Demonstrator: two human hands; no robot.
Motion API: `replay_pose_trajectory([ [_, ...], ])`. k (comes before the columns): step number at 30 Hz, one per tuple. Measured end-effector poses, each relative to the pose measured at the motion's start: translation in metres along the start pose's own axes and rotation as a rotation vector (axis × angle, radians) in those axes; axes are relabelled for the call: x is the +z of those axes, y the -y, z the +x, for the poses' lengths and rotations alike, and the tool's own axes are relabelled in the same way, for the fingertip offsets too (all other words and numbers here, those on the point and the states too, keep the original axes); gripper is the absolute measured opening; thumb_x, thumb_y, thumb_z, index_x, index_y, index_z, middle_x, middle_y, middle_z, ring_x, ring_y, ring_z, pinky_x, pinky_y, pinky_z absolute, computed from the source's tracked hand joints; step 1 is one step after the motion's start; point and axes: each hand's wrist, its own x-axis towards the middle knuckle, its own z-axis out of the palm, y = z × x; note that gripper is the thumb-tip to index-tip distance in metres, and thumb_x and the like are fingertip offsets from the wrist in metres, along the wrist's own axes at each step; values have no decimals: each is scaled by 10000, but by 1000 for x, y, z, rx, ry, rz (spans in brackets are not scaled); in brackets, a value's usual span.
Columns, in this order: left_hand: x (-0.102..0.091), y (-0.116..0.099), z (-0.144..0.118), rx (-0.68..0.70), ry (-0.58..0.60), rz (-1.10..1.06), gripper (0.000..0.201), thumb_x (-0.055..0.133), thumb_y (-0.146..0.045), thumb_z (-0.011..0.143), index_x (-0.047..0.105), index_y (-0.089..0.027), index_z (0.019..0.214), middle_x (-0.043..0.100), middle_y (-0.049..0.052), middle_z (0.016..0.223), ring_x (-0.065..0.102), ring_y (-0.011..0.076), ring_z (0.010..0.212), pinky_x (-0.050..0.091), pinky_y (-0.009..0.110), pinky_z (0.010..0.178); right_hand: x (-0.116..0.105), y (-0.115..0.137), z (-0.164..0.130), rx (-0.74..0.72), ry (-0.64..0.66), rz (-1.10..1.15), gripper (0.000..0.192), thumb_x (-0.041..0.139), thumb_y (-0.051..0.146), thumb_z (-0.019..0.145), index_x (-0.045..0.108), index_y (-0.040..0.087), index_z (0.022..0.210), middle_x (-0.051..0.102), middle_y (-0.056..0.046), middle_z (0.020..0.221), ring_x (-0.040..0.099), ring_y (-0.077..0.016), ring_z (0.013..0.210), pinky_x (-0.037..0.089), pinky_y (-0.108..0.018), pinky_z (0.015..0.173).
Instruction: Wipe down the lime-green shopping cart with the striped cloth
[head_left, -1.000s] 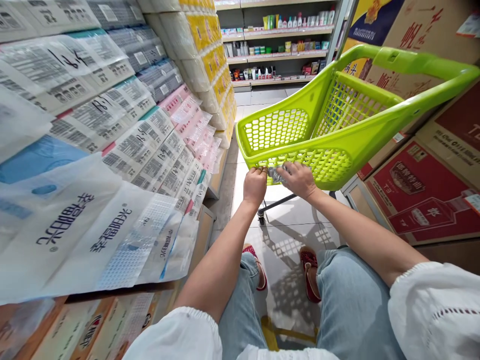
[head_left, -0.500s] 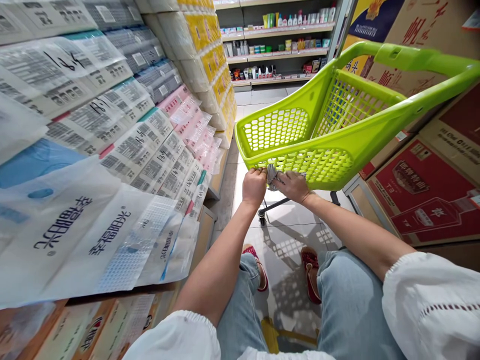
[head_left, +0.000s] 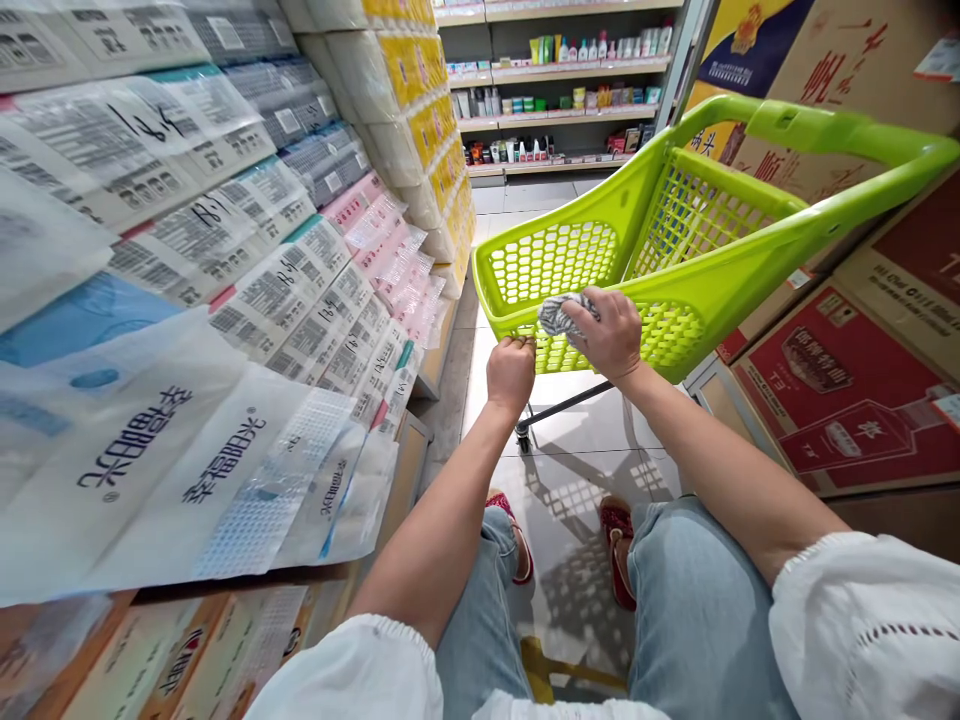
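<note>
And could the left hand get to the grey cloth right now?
Probably yes: the left hand is close to the grey cloth, with nothing seen between them. But it seems to be holding the green cart, and the right hand has the cloth.

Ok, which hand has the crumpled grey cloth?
The right hand, its fingers around the crumpled grey cloth by the bright green plastic cart. The left hand, at the cart's lower edge, shows no cloth.

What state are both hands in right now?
Left hand: looks closed on the cart, fingers curled at its near side.
Right hand: closed, holding a gray cloth.
</note>
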Motion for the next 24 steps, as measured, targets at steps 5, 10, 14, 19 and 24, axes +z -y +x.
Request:
replay_pose_trajectory([
  [5,-2,0,1,-25,23,-8,319,381,-213,939,683,-114,925,689,127,863,591,217,855,455,331,778,13,3,-10,-69,29,15,286,459,355,906,604,313,1150,569,-55,1214,460,-211,977,318,-351,828],
  [10,1,3,2,-17,23,12,285,416,-202,923,688,-120,896,687,128,868,590,226,868,457,334,775,47,12,-51,-216,198,27,264,405,305,937,625,328,1083,603,-13,1202,472,-192,933,297,-344,790],
  [14,1,3,1,-13,23,25,298,393,-189,931,683,-125,954,689,117,884,588,218,867,457,329,778,58,16,-68,-305,336,35,274,397,297,946,630,303,1088,602,-33,1222,479,-196,965,289,-351,789],
  [19,-4,1,2,-46,53,22,292,402,-187,929,685,-123,958,684,131,885,586,227,894,453,332,778,48,9,-52,-278,252,10,272,407,256,936,641,289,1070,606,-32,1194,476,-183,941,285,-334,768],
  [24,-9,0,3,-59,82,21,283,410,-189,924,684,-120,906,679,129,852,586,241,886,449,339,747,15,-6,-15,-126,64,-15,280,456,328,911,609,314,1145,586,-53,1195,462,-200,961,291,-342,794],
])
